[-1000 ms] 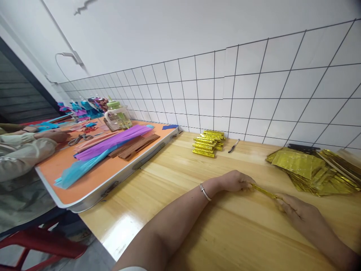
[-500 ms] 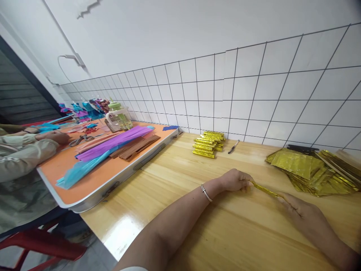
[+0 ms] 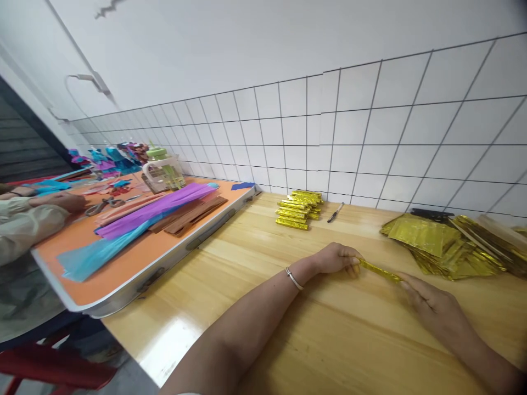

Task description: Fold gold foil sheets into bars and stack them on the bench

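Between my hands is a narrow folded strip of gold foil paper (image 3: 379,270), held just over the wooden table (image 3: 255,263). My left hand (image 3: 336,258), with a bracelet at its wrist, pinches the strip's left end. At the other end my right hand (image 3: 428,302) grips it between thumb and fingers. Behind my left hand lies a stack of similar folded gold strips (image 3: 298,210). To the right, beyond my right hand, a spread pile of flat gold foil sheets (image 3: 440,244) rests near the wall.
A pen (image 3: 335,213) lies near the tiled wall. On the left, an orange-topped table (image 3: 90,288) carries purple paper (image 3: 156,211), brown strips (image 3: 193,216), scissors (image 3: 105,204) and a green-lidded jug (image 3: 162,170). A co-worker's sleeve (image 3: 24,225) is at its left. A red stool (image 3: 57,367) stands below.
The whole scene has shifted slightly left in view. Both hands still hold the gold strip, which shows more of its flat face now.
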### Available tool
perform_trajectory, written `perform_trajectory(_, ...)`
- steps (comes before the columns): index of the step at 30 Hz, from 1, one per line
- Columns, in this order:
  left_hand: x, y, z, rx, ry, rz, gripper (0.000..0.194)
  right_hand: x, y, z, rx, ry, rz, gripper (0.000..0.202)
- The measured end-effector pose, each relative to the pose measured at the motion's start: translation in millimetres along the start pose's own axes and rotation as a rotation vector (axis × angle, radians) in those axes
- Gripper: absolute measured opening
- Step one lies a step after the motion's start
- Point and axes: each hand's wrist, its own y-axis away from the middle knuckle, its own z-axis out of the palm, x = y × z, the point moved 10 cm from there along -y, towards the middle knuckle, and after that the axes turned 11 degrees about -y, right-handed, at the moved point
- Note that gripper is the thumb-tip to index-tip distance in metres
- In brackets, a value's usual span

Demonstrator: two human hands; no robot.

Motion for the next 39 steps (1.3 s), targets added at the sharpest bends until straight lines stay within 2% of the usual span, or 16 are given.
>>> perform_trajectory(3, 6.2, 1.3, -3.0, 0.143, -0.054, 0.044, 0.035, -1.6, 2.7, -7.9, 0.083, -0.169, 0.150, 0.044)
perform_trajectory(6, 13.7, 2.7, 7.0, 0.220, -0.079, 0.066, 0.034, -5.8, 7.2, -12.9, 0.197, -0.459, 0.256, 0.047)
perform_trajectory(8, 21.0, 5.7, 14.0, 0.289, -0.183, 0.068, 0.031, -14.2, 8.5, -6.7, 0.184, -0.609, 0.274, 0.040)
perform_trajectory(13, 44.4, 13.7, 39.8, 0.288, -0.500, 0.137, 0.028, -23.7, 12.7, -2.2, 0.248, -0.844, 0.309, 0.026)
perform_trajectory(17, 52.4, 15.4, 49.8, 0.239, -0.597, 0.200, 0.030, -16.8, 13.7, -1.1, 0.274, -0.909, 0.347, 0.027)
perform_trajectory(22, 59.4, 15.0, 57.1, 0.146, -0.490, 0.226, 0.031, -11.5, 12.2, 0.6, 0.266, -0.918, 0.322, 0.028)
perform_trajectory(25, 60.7, 15.9, 58.0, 0.129, -0.398, 0.209, 0.033, -12.0, 11.3, 2.5, 0.255, -0.928, 0.306, 0.030)
perform_trajectory(31, 45.0, 12.6, 56.7, 0.111, -0.204, 0.109, 0.035, -15.5, 11.0, 2.8, 0.243, -0.933, 0.317, 0.037)
perform_trajectory(39, 35.7, 10.6, 47.4, 0.198, -0.147, 0.053, 0.024, -18.2, 8.1, 1.6, 0.241, -0.971, 0.286, 0.052)
